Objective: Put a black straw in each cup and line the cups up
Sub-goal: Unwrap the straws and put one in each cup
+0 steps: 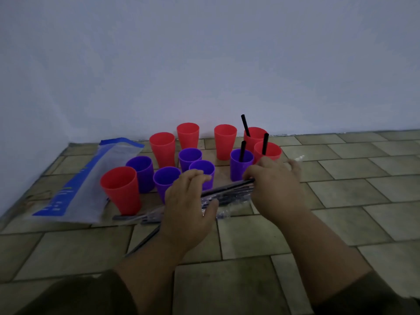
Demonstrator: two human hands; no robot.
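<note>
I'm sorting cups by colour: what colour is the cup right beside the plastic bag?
That cup is red; the head view shows it.

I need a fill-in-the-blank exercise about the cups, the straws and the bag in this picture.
1. Among the cups, ___ already hold a black straw.
2. Of these, only one cup is ___; the others are red.
3. The blue bag lies to the ___ of the cups.
4. The left hand and the right hand both hold the wrapped bundle of ___.
Missing words: three; purple; left; straws.
</note>
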